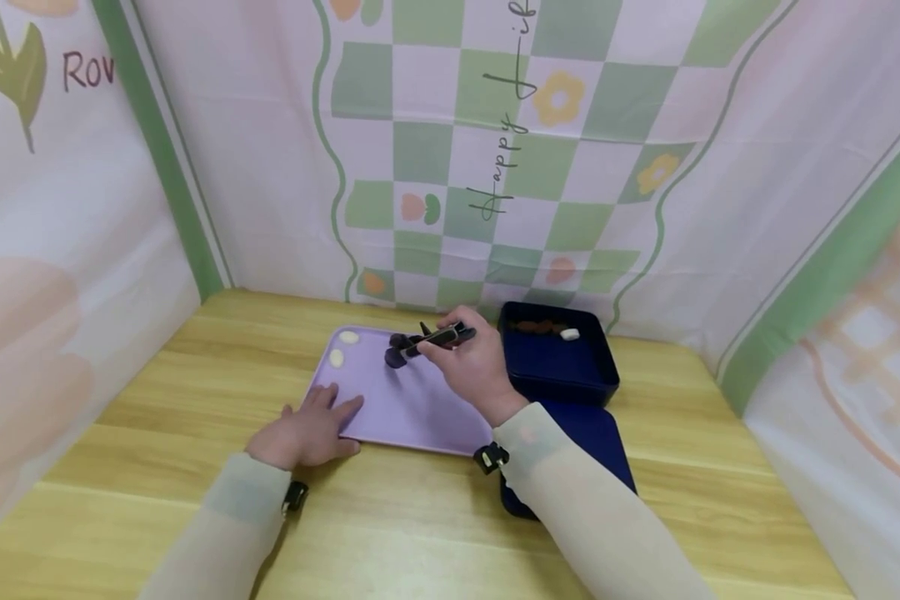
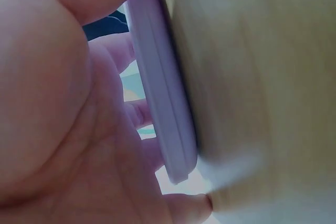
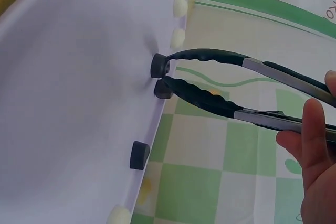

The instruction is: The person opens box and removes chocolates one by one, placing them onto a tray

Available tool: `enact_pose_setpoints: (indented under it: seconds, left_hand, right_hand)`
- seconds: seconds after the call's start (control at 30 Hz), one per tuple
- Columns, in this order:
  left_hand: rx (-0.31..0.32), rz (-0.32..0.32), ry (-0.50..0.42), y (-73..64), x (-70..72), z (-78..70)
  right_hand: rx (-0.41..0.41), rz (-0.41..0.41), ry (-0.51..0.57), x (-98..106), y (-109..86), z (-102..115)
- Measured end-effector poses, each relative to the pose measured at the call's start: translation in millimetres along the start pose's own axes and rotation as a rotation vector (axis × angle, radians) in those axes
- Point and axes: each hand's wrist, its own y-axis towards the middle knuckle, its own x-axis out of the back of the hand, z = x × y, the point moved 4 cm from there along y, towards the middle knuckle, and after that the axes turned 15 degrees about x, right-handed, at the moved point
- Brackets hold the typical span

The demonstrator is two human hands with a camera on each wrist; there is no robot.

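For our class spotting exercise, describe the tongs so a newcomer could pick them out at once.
On the wooden table, find the lilac tray. Over it, the right hand holds the tongs. Their long metal arms and wavy-edged black tips set them apart from the dark pieces and white pieces.

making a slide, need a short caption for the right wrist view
Tongs in the right hand meet a dark piece; white pieces sit on the purple tray.

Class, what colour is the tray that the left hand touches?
Pale purple; the tray shows best in the head view.
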Motion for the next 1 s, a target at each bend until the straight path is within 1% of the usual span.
enact_pose_setpoints:
  seconds: [0.07, 0.17, 0.37, 0.5, 0.57, 0.83, 0.93, 1.0]
  left_hand:
    - [0.006, 0.004, -0.002, 0.5, -1.2, 0.5]
    - [0.010, 0.007, 0.002, 0.2, -1.5, 0.2]
    - [0.020, 0.022, 0.005, 3.1, -2.5, 0.2]
    - [0.017, 0.001, 0.005, 9.1, -8.1, 4.2]
    - [0.024, -0.002, 0.003, 9.5, -8.8, 5.0]
    - [0.021, 0.013, -0.008, -1.0, -0.6, 0.2]
    - [0.023, 0.016, -0.003, -1.8, -0.4, -0.3]
    - [0.027, 0.016, 0.001, -1.8, -0.9, 0.1]
  right_hand:
    - [-0.008, 0.012, -0.010, 1, -0.5, 0]
    - [-0.024, 0.013, 0.010, 2, -1.4, 1]
    - [-0.019, 0.001, 0.034, 3, -3.7, -1]
    - [-0.021, 0.007, 0.028, 2, -4.9, -2]
    - [-0.022, 0.008, 0.030, 2, -5.3, -1]
    - [0.002, 0.015, 0.024, 3, -4.3, 5]
    - [-0.030, 0.019, 0.029, 11, -3.0, 6]
    - [-0.054, 0.009, 0.044, 21, -1.6, 5]
